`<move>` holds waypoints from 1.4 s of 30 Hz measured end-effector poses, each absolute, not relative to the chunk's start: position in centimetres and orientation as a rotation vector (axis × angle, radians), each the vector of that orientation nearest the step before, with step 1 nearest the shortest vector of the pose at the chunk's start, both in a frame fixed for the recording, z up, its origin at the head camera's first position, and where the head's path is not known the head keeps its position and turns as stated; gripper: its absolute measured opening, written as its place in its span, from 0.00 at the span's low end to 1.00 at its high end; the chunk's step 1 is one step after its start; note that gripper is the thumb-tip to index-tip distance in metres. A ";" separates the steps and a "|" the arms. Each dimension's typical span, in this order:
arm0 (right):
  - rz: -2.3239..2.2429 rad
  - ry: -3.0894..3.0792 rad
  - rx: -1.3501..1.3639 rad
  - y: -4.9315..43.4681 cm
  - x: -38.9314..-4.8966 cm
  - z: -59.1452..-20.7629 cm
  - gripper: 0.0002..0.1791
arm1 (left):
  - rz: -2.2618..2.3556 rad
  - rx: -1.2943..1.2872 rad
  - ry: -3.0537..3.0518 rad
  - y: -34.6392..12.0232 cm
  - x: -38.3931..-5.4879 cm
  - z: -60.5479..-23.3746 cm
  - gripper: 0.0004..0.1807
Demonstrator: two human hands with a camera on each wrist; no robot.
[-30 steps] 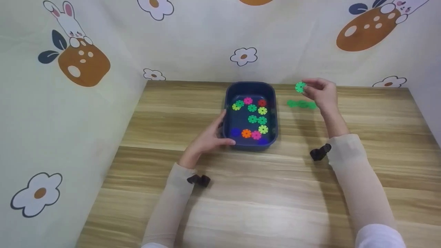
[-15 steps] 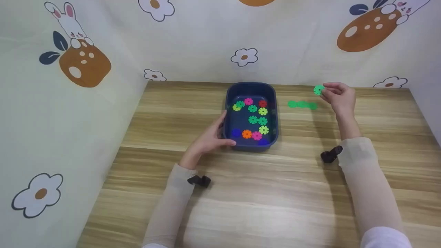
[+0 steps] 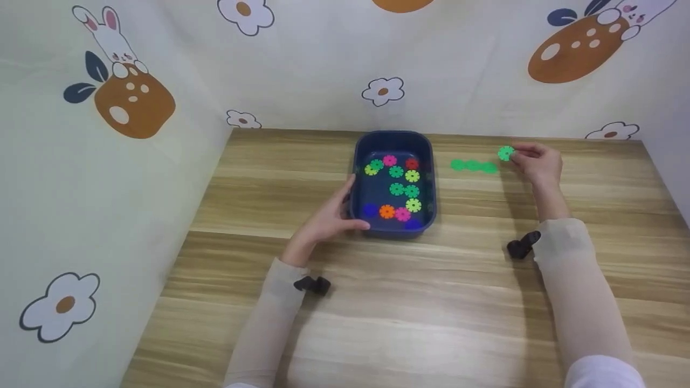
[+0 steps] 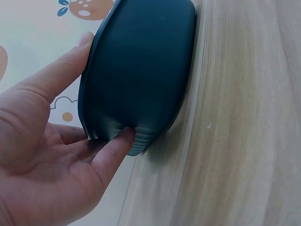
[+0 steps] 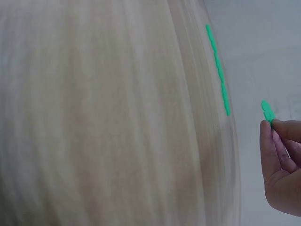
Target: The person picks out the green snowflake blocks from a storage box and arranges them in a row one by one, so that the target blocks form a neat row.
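At a wooden table (image 3: 345, 312), a person's left hand (image 3: 326, 218) grips the near left corner of a dark tray (image 3: 396, 233) of mixed loose discs (image 3: 412, 191). Farther right lies a green row (image 3: 473, 165); just past its right end, the right hand (image 3: 540, 164) pinches a green disc (image 3: 505, 153), apparently to extend it. Joining calls for aligned notches.
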State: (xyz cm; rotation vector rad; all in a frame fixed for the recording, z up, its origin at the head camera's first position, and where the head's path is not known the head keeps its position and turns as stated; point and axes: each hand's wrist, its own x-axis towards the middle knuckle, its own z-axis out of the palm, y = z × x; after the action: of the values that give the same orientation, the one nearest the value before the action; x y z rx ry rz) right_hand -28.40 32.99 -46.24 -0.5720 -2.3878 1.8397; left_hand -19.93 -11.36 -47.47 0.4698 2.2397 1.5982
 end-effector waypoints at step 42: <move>1.844 -2.503 -0.551 33.5 -27.2 -45.9 0.10 | 1.640 0.434 2.181 -11.3 -19.9 -47.4 0.62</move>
State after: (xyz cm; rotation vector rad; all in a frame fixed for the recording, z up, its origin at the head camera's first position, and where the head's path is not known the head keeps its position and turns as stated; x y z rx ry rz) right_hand -27.18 33.46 -45.91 -0.5506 -2.5031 1.8436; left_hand -19.91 -11.26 -47.43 0.4343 2.1813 1.6401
